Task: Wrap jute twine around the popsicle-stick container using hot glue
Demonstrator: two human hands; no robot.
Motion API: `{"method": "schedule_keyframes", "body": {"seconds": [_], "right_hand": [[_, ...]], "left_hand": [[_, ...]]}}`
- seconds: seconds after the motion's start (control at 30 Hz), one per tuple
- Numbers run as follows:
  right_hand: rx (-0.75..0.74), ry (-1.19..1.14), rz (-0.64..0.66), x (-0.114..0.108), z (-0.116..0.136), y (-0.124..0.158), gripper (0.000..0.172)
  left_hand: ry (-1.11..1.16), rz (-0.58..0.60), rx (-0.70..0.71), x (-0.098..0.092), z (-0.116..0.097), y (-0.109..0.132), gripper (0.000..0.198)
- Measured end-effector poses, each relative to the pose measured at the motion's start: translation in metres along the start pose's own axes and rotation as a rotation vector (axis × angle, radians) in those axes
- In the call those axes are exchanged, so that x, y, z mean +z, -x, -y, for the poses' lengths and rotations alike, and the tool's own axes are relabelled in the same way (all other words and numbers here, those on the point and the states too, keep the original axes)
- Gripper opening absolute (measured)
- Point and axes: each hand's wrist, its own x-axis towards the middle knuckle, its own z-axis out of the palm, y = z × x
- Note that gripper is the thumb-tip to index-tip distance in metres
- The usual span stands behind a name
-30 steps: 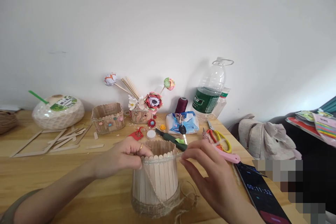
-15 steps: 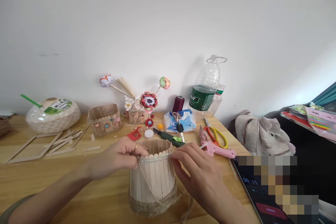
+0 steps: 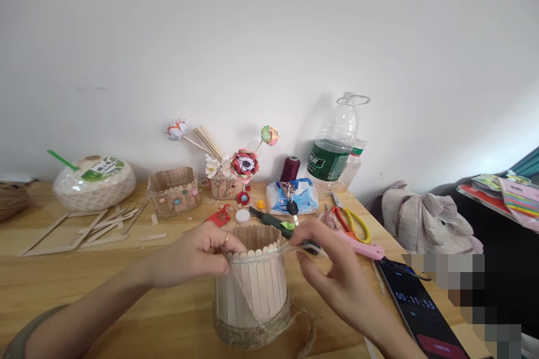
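Observation:
A container of upright wooden craft sticks [image 3: 252, 291] stands on the table, with twine [image 3: 248, 332] wound round its base and a strand running up its side. A pale shiny ribbon [image 3: 256, 256] lies along the rim. My left hand [image 3: 197, 255] pinches the rim's left side, fingertips inside and thumb outside, against the ribbon. To the right of the rim, my right hand [image 3: 332, 263] has its thumb and index finger closed on the ribbon's loose end, which trails between them. Loose twine [image 3: 309, 325] curls on the table beside the container.
Behind the container are a green-handled tool [image 3: 269, 221], a pink glue gun [image 3: 362, 248], pliers [image 3: 357, 224] and a tissue pack [image 3: 307, 199]. Loose sticks [image 3: 105, 230] and a small decorated basket [image 3: 174, 193] are left. A phone [image 3: 416, 303] lies at the right edge.
My right hand has moved off the rim, up and to the right, drawing the ribbon's end out. My left hand keeps its hold on the rim. The whole view has shifted slightly.

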Motion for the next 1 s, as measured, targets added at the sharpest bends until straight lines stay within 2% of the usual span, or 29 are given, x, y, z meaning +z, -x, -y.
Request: {"method": "schedule_keyframes", "body": {"seconds": [0.07,0.1,0.13,0.17,0.23,0.37,0.47,0.57,0.77,1.0], "right_hand": [[-0.070,0.082,-0.138,0.005,0.007,0.009,0.009],[-0.131,0.144,-0.156,0.011,0.010,0.014,0.004],[-0.195,0.210,-0.151,0.017,0.013,0.019,0.006],[-0.258,0.263,-0.147,0.024,0.015,0.022,0.014],[-0.286,0.343,-0.131,0.037,0.018,0.026,0.022],[-0.239,0.311,-0.025,0.044,0.016,0.026,0.018],[-0.112,0.171,0.017,0.033,0.016,0.024,0.018],[0.020,0.160,0.120,0.020,0.019,0.019,0.015],[0.035,0.262,-0.029,0.012,0.025,0.008,0.016],[0.099,0.310,-0.023,0.013,0.021,0.008,0.021]], "left_hand": [[-0.001,0.012,0.014,0.002,-0.003,0.000,0.024],[-0.003,0.013,0.020,0.002,-0.004,0.001,0.024],[-0.003,0.010,0.025,0.003,-0.005,0.001,0.022],[-0.003,0.005,0.029,0.003,-0.006,0.000,0.021],[-0.005,-0.009,0.038,0.004,-0.007,0.000,0.017],[-0.055,-0.016,0.055,0.003,-0.006,0.000,0.014],[-0.072,0.002,0.052,0.003,-0.006,0.000,0.017],[-0.058,0.012,0.063,0.003,-0.007,0.000,0.023],[-0.025,0.008,0.068,0.006,-0.009,0.000,0.025],[-0.025,-0.011,0.063,0.006,-0.008,0.001,0.023]]}}
